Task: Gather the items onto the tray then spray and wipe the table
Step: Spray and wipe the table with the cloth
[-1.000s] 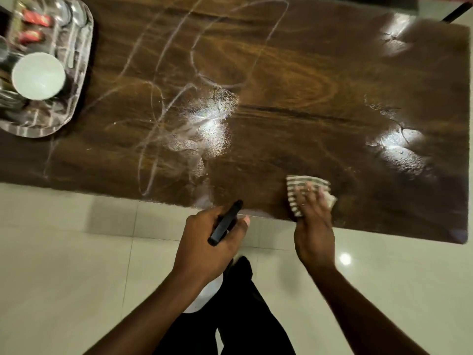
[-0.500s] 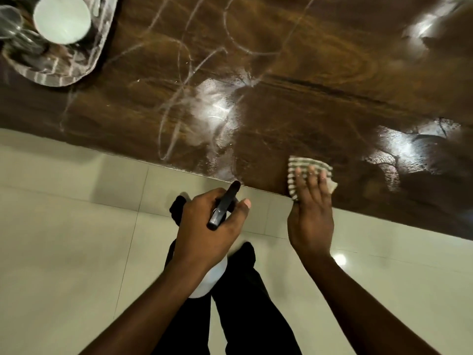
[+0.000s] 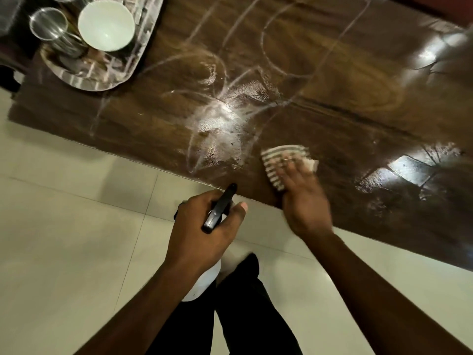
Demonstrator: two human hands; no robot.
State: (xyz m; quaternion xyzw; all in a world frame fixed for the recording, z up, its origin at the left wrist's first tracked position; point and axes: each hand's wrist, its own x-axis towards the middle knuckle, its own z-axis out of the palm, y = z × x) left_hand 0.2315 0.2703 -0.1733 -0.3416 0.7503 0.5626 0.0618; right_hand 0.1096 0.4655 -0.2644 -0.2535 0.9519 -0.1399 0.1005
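Observation:
My right hand [image 3: 302, 198] presses flat on a striped cloth [image 3: 279, 160] at the near edge of the dark wooden table [image 3: 332, 80], which shows wet streaks and smears. My left hand [image 3: 202, 234] grips a spray bottle with a black trigger head [image 3: 220, 208] and white body [image 3: 204, 283], held off the table over the floor. A shiny metal tray [image 3: 138, 55] sits at the table's far left, holding a white bowl [image 3: 106, 24] and steel cups [image 3: 48, 24].
Pale tiled floor [image 3: 64, 226] lies below the table's near edge. My dark trouser legs [image 3: 243, 303] show beneath the bottle. A dark object [image 3: 10, 75] stands beside the table's left end.
The view has swung left and closer, bringing the tray further into frame. My right hand has slid the cloth slightly along the near edge. The left hand keeps the bottle in place.

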